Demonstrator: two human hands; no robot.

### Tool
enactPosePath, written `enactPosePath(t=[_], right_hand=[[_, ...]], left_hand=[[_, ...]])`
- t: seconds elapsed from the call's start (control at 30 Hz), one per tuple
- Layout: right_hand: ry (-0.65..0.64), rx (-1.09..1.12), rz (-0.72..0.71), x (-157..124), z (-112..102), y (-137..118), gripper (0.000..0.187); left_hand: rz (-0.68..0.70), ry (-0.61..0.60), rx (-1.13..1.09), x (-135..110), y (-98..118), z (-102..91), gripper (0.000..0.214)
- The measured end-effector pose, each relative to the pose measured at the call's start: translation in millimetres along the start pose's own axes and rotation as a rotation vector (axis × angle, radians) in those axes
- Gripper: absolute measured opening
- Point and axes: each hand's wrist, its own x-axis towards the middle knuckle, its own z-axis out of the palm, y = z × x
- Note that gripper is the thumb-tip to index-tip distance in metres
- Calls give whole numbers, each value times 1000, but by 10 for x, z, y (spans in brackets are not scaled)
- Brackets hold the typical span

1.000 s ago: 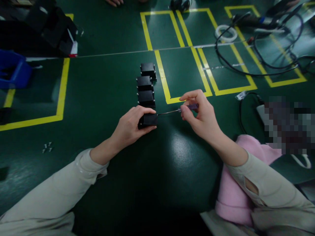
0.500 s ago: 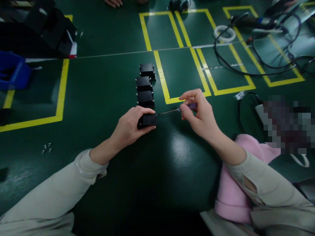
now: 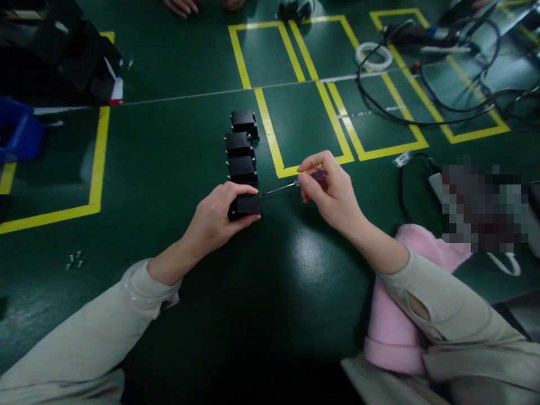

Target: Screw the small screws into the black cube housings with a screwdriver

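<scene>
My left hand (image 3: pixel 215 214) grips a small black box (image 3: pixel 248 205) on the green tabletop, thumb along the near side and fingers over the far side. In my right hand (image 3: pixel 331 188) is a screwdriver (image 3: pixel 278 188), its purplish handle pinched between thumb and fingers. The thin shaft points left, and its tip meets the box's right end near a small screw. Beyond my left hand, three similar black boxes (image 3: pixel 241 167) stand in a row, with silvery screws at their ends. Several loose screws (image 3: pixel 75 260) lie on the table to the left.
Yellow tape (image 3: pixel 270 132) marks rectangles on the table. A blue bin (image 3: pixel 21 132) and black parts (image 3: pixel 88 56) stand at left. A white tape roll (image 3: pixel 373 57) and black cables (image 3: pixel 405 119) lie at right, near pink cloth (image 3: pixel 392 332). Another person's hand (image 3: pixel 181 7) shows at the far edge.
The whole view has shifted slightly, so things appear a little further left. Both hands keep their grips; the screwdriver tip stays at the box's right end.
</scene>
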Motion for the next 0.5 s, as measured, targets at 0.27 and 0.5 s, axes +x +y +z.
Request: enactPosePath(t=[0.27, 0.5], right_hand=[[3, -90, -70, 8, -4, -48, 8], [-10, -123, -75, 17, -8, -56, 16]], left_hand=[[5, 3, 16, 1, 6, 5, 39], [-13, 4, 29, -5, 18, 8, 39]])
